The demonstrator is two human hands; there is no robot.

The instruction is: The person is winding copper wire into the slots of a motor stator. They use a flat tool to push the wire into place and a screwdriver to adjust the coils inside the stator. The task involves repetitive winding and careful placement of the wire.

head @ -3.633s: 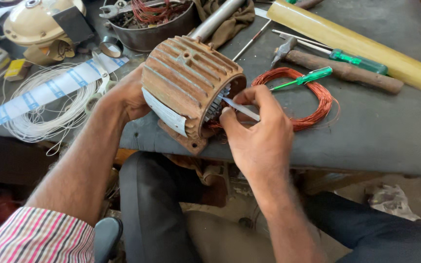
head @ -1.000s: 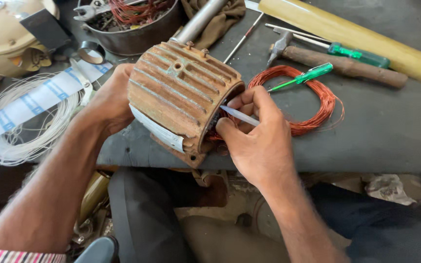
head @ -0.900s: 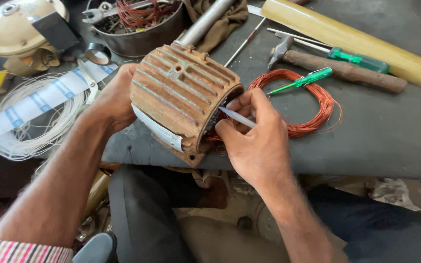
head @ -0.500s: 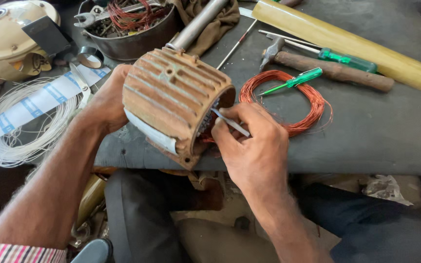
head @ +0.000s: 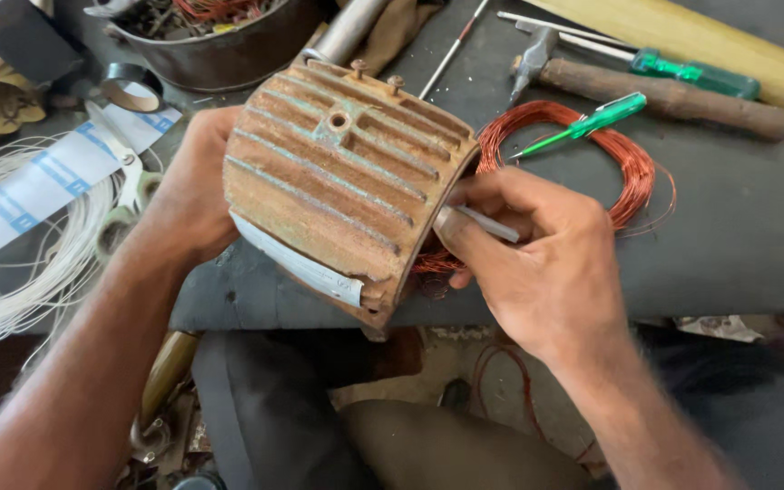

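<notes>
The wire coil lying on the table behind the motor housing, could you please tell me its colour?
The wire coil is coppery orange-red, seen clearly in the head view.

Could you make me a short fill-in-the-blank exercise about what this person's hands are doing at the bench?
1. The left hand steadies a rusty ribbed ____.
2. The right hand pushes a thin grey strip into the housing's open ____.
3. The coil of ____ wire lies on the bench.
4. On that coil rests a ____ screwdriver.

Missing words: motor housing; end; copper; green
</notes>
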